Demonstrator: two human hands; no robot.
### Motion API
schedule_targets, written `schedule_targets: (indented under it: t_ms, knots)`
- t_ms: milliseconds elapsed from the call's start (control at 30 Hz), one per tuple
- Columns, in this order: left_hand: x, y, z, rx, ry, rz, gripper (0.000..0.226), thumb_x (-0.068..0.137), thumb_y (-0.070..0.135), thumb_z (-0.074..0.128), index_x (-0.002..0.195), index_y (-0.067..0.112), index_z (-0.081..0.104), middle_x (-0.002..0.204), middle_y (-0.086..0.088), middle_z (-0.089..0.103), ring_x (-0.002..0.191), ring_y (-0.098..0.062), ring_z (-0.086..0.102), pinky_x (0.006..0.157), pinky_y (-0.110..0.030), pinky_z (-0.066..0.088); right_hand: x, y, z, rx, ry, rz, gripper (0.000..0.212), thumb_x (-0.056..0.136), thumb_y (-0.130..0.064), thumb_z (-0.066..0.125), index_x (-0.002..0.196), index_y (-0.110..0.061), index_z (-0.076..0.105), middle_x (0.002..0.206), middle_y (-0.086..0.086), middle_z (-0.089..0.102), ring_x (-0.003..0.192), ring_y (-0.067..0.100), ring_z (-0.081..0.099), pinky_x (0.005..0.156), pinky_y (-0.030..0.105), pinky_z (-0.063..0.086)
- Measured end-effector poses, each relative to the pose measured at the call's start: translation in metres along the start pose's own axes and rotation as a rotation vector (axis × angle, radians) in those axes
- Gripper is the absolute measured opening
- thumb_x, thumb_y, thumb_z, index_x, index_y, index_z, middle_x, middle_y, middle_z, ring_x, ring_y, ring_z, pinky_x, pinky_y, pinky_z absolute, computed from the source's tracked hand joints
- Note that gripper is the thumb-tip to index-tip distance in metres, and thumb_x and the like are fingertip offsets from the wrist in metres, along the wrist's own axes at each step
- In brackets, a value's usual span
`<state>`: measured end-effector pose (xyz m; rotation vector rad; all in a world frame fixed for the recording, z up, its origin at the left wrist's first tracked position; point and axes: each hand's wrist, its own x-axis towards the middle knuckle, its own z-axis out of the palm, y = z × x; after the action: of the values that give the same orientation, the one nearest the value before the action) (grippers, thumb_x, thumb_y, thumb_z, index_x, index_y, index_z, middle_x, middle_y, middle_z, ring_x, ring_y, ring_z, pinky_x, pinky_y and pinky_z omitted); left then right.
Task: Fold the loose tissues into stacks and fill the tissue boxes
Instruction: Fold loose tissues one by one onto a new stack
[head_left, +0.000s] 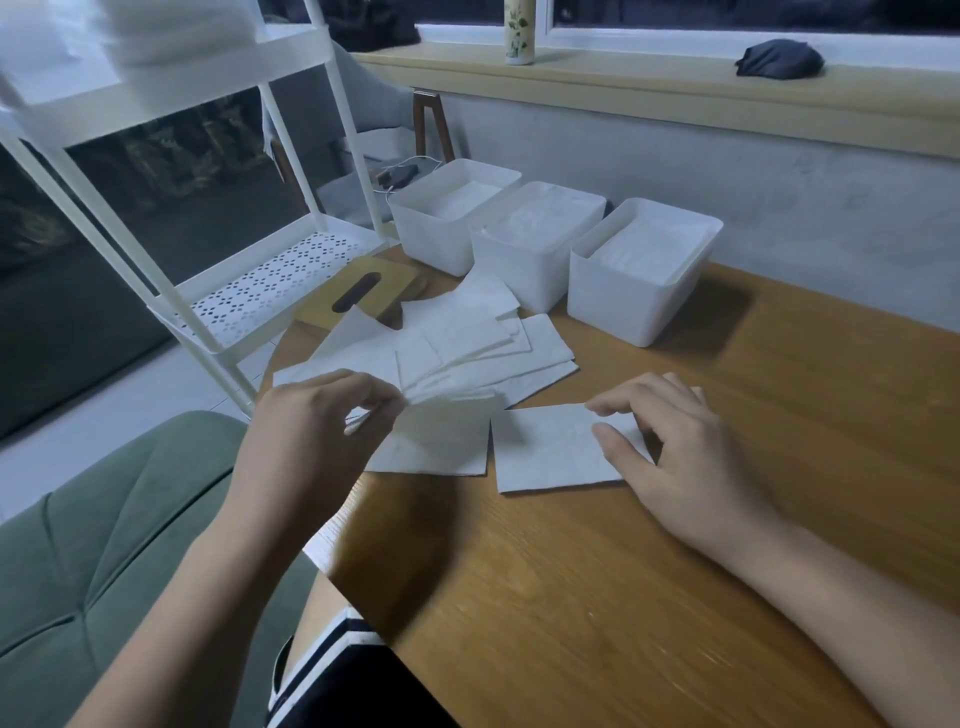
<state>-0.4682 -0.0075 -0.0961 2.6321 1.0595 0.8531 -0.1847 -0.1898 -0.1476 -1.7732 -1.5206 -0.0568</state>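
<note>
A loose pile of white tissues (457, 343) is spread over the left part of the wooden table (597, 571). My left hand (311, 426) pinches the near edge of a tissue from that pile. A folded tissue (545, 452) lies flat in front of me, and my right hand (675, 447) holds its right edge between thumb and fingers. Three white tissue boxes stand in a row at the back: the left box (447, 228), the middle box (530, 249) and the right box (634, 275), each with white tissues inside.
A wooden lid with a slot (358, 296) lies behind the pile. A white metal shelf cart (249, 291) stands to the left of the table. A green cushioned seat (104, 545) is at lower left. A window ledge (675, 88) runs behind.
</note>
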Motion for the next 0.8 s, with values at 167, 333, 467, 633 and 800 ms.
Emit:
schedule_targets:
  t_ms: [167, 333, 467, 633, 800]
  knots:
    - [0.002, 0.008, 0.000, -0.055, -0.074, -0.063, 0.007, 0.096, 0.029, 0.077, 0.095, 0.034, 0.083, 0.089, 0.022, 0.075, 0.083, 0.003, 0.068, 0.072, -0.023, 0.055, -0.001, -0.006, -0.001, 0.024, -0.004, -0.027, 0.010, 0.102, -0.019, 0.072, 0.110, -0.025, 0.074, 0.109, -0.020, 0.067, 0.103, -0.002, 0.057, 0.094, 0.019, 0.033]
    - [-0.001, 0.018, 0.002, -0.097, -0.099, -0.059, 0.007, 0.094, 0.028, 0.080, 0.092, 0.035, 0.080, 0.087, 0.024, 0.072, 0.082, 0.001, 0.068, 0.072, -0.036, 0.061, -0.001, -0.014, 0.000, 0.057, -0.025, -0.002, 0.016, 0.101, -0.028, 0.070, 0.117, -0.028, 0.071, 0.114, -0.020, 0.066, 0.113, 0.006, 0.060, 0.101, 0.019, 0.034]
    - [-0.003, 0.037, 0.001, -0.122, -0.181, 0.051, 0.008, 0.096, 0.041, 0.070, 0.100, 0.037, 0.076, 0.100, 0.024, 0.073, 0.093, 0.003, 0.068, 0.080, -0.024, 0.059, -0.001, -0.022, -0.001, 0.190, -0.109, 0.109, 0.053, 0.090, -0.037, 0.083, 0.137, -0.033, 0.060, 0.130, -0.022, 0.061, 0.131, 0.003, 0.056, 0.112, 0.020, 0.031]
    - [-0.011, 0.062, 0.006, -0.271, -0.302, 0.128, 0.012, 0.101, 0.047, 0.063, 0.103, 0.039, 0.072, 0.106, 0.027, 0.073, 0.104, 0.007, 0.065, 0.085, -0.012, 0.049, -0.001, -0.027, -0.005, 0.306, -0.161, 0.132, 0.045, 0.088, -0.037, 0.086, 0.128, -0.038, 0.065, 0.131, -0.022, 0.067, 0.129, 0.002, 0.057, 0.106, 0.035, 0.043]
    - [-0.020, 0.069, 0.020, -0.466, -0.279, 0.032, 0.022, 0.099, 0.057, 0.060, 0.102, 0.038, 0.071, 0.104, 0.026, 0.072, 0.106, 0.002, 0.066, 0.081, -0.009, 0.047, -0.004, -0.022, -0.004, 0.437, -0.112, 0.130, 0.003, 0.099, -0.029, 0.074, 0.096, -0.031, 0.074, 0.094, -0.010, 0.072, 0.096, 0.015, 0.065, 0.086, 0.027, 0.046]
